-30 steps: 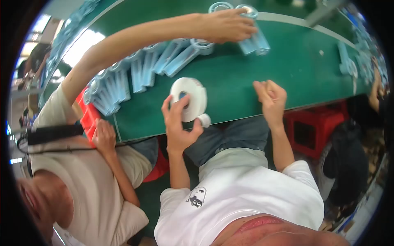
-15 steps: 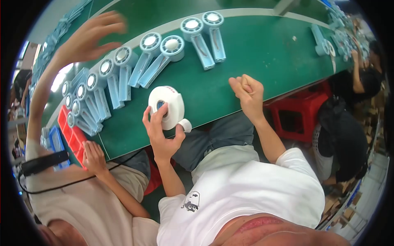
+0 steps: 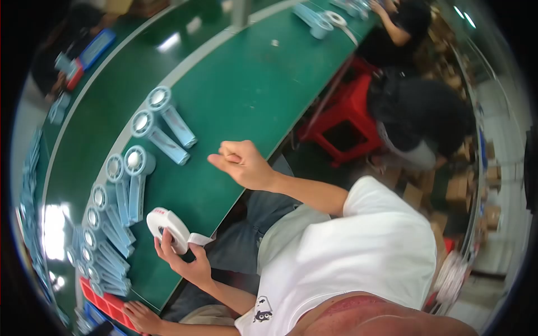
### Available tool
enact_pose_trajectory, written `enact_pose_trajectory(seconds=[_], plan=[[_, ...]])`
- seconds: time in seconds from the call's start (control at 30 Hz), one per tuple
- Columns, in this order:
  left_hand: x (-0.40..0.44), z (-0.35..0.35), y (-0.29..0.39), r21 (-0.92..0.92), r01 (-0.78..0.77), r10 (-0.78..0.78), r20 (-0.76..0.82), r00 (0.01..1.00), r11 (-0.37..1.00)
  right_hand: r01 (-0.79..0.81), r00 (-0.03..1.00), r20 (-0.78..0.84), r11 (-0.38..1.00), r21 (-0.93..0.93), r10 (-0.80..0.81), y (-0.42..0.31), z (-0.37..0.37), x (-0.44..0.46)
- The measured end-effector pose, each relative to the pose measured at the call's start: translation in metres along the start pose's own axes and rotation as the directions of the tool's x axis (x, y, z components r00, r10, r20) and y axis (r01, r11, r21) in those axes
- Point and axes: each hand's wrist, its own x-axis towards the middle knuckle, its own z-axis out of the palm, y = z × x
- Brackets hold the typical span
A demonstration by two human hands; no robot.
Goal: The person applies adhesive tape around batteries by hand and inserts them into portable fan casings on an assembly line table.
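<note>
My left hand [image 3: 193, 269] holds a roll of white tape [image 3: 172, 228], its fingers in the core and a loose end of tape by the thumb. My right hand [image 3: 241, 162] is closed above the green table [image 3: 224, 106], fingers curled with the thumb against them; whatever it may hold is too small to make out. Light blue fan-shaped parts [image 3: 136, 162] with round heads and long open handles lie in a row left of both hands. Two more parts [image 3: 162, 134] lie farther up, nearest to my right hand.
A co-worker's hand [image 3: 143, 318] rests at a red divided tray [image 3: 106, 299] at the lower left. Red stools [image 3: 344, 120] and a person in black [image 3: 417, 112] are at the right. Another tape roll [image 3: 335, 19] lies at the far table end.
The view has turned, so the row of parts now runs down the left side. The co-worker's outstretched arm over the table has gone from view. My left hand still holds the tape roll.
</note>
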Motion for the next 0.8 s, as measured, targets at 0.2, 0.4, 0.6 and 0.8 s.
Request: enact_pose_trajectory(seconds=[0.2,0.4,0.6,0.8], plan=[[0.002,0.0,0.001,-0.022,-0.021,0.022,0.009,1.0,1.0,0.156,0.983,-0.079,0.978,-0.137,-0.168,0.003,0.006,-0.007],[0.02,0.012,0.016,-0.093,-0.114,0.118,0.047,0.992,0.989,0.262,0.93,-0.231,0.957,-0.124,-0.285,0.012,0.011,-0.011],[0.025,0.023,0.003,0.043,-0.141,0.137,0.087,0.987,0.989,0.305,0.918,-0.222,0.943,-0.135,-0.329,0.013,0.009,-0.01],[0.019,0.022,0.0,0.045,-0.146,0.142,0.076,0.987,0.988,0.311,0.927,-0.186,0.944,-0.108,-0.326,0.013,0.012,-0.01]])
